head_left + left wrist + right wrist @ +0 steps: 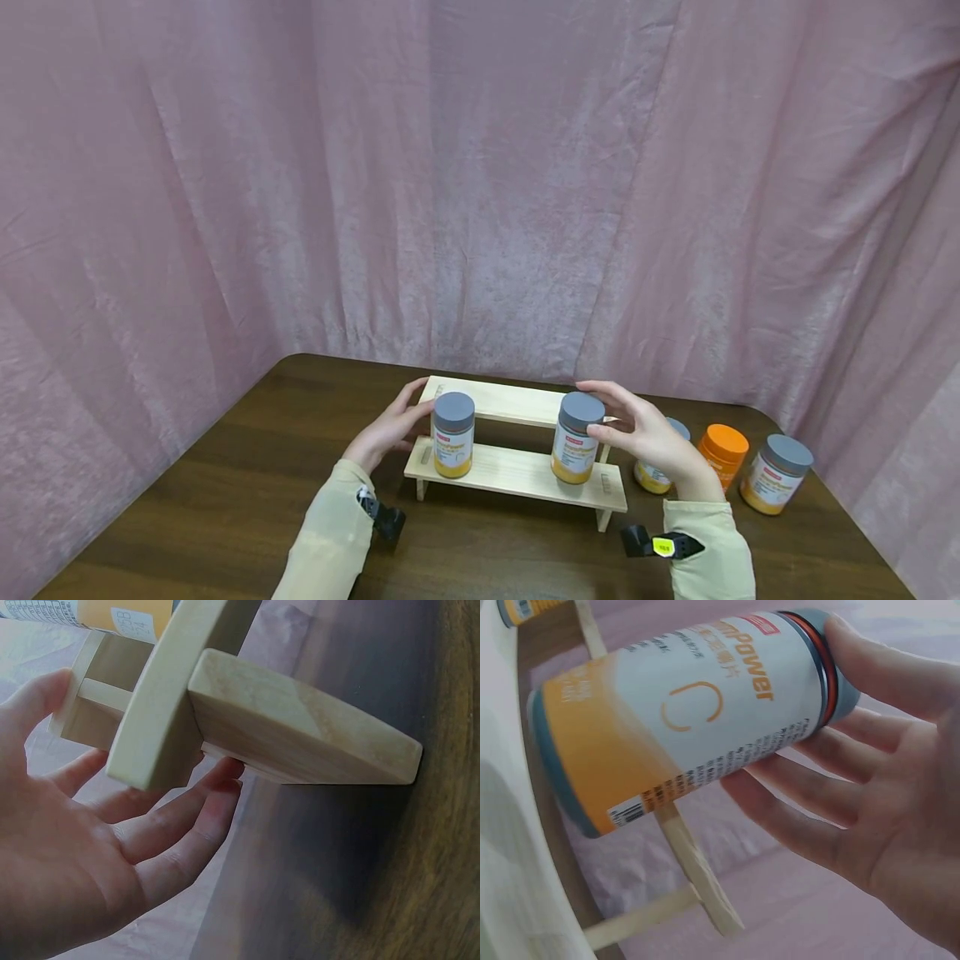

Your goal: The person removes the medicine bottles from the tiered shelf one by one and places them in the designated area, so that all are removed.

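My right hand point(647, 429) holds a grey-lidded supplement jar point(575, 442) by its lid, thumb on the near side and fingers behind. In the right wrist view the jar's orange-and-white label shows, and its base is close over the lower board. Below it is a two-tier wooden rack point(517, 471), towards the right end. A second grey-lidded jar point(453, 437) stands upright on the lower board's left part. At the rack's left end is my left hand point(390, 427), its fingers extended; in the left wrist view the thumb meets the upper board's edge and the fingertips reach behind the lower board.
Right of the rack, an orange jar point(723, 454) and a grey-lidded jar point(777, 475) stand on the dark wooden table point(225, 500). Another grey-lidded jar point(652, 477) is partly hidden by my right hand. Pink curtains point(510, 183) hang behind the table.
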`<state>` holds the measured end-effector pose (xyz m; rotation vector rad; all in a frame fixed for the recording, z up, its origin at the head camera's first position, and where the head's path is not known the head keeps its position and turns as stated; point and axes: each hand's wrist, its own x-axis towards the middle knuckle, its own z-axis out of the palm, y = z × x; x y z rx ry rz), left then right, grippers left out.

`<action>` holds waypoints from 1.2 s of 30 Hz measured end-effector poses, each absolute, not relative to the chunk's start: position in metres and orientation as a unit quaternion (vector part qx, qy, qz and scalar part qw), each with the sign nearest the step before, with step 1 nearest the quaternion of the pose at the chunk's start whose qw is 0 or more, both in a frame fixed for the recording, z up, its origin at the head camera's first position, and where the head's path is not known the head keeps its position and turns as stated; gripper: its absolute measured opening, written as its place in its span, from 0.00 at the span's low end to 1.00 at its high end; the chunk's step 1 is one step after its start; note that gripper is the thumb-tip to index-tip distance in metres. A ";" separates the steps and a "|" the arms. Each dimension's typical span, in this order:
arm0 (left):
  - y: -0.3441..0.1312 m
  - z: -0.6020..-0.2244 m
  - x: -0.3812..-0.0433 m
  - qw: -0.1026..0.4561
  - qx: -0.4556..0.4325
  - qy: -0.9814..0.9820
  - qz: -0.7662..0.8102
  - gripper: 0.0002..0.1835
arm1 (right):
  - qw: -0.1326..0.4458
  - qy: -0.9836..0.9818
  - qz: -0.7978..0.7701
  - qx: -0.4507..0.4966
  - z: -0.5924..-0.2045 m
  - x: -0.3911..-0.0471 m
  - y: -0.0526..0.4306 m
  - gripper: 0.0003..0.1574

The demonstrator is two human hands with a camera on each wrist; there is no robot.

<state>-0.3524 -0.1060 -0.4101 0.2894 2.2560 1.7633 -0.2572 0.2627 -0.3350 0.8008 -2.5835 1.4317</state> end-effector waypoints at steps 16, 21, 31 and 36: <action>-0.107 -0.410 -0.354 0.136 0.100 0.776 0.608 0.34 | 0.062 -0.855 0.457 0.238 -0.328 -0.238 0.307 0.33; -0.108 -0.410 -0.354 0.138 0.099 0.775 0.608 0.35 | 0.078 -0.854 0.456 0.237 -0.326 -0.231 0.317 0.32; -0.107 -0.410 -0.356 0.136 0.091 0.779 0.606 0.34 | 0.112 -0.858 0.455 0.210 -0.330 -0.222 0.340 0.33; -0.107 -0.410 -0.356 0.135 0.088 0.779 0.606 0.34 | 0.130 -0.871 0.430 0.198 -0.332 -0.220 0.349 0.33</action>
